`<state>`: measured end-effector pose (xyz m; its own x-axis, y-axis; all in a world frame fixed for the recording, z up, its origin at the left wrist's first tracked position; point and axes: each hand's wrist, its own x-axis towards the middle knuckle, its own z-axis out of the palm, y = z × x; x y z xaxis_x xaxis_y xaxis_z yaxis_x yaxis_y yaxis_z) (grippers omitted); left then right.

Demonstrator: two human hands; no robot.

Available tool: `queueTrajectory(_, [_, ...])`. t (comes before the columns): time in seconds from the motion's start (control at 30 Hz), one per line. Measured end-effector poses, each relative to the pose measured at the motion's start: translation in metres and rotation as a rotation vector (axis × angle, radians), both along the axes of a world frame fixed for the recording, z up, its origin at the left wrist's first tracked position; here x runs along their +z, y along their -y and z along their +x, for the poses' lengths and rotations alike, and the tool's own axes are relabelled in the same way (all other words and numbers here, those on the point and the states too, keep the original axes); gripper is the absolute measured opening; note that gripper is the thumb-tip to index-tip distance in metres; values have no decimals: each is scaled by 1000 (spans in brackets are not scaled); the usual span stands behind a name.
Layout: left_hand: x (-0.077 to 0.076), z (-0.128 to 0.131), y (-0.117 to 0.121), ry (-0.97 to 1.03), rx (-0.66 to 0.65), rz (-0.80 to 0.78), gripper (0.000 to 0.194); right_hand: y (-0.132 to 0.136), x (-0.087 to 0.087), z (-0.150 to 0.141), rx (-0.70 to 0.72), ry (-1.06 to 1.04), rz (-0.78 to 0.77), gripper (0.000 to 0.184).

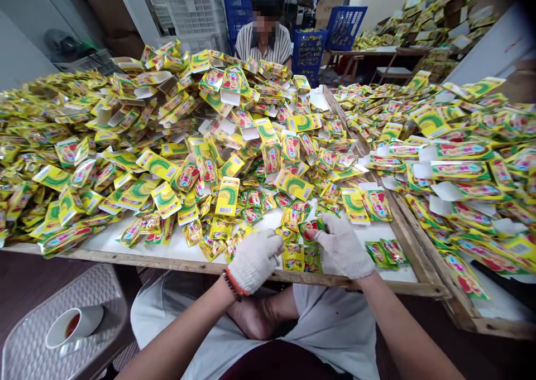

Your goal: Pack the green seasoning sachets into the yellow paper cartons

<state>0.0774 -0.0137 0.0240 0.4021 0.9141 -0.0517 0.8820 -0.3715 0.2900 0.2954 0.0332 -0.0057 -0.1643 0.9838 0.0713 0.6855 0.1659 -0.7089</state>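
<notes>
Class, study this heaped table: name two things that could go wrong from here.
The loosely piled yellow cartons could slide down onto the small packets near the left hand. The white cup of reddish-brown liquid, on the stool beside the person's left knee, might spill if that leg shifts.

Small green-red packet (310, 230), tilted, held in right hand (344, 247).

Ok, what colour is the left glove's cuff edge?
The cuff edge is orange-red; head view shows it.
</notes>
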Motion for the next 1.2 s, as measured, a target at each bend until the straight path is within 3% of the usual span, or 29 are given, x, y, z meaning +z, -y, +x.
queueTrajectory(0.17, [-4,35,-12,-95,-86,-16,22,12,10,14,-16,-63,-49,24])
queueTrajectory(0.3, [-9,28,-12,25,-16,-47,11,21,8,19,1,-221,-161,20])
queueTrajectory(0.4, [-10,18,-7,149,100,-94,20,24,5,17,-8,-356,-229,21])
queueTrajectory(0.53, [-8,24,-8,22,109,-38,27,26,5,7,-34,-435,-326,30])
queueTrajectory(0.63, [-7,36,-12,-115,96,-51,22,29,3,4,-67,-396,-352,32])
queueTrajectory(0.8, [-10,34,-12,-120,260,-91,28,38,-5,11,-52,-176,-238,35])
queueTrajectory(1.03, [-6,-4,-6,129,297,-45,3,48,-2,-12,123,-120,-182,27])
queueTrajectory(1.2, [-11,-11,4,634,321,-139,9,44,4,-35,149,-88,-149,23])
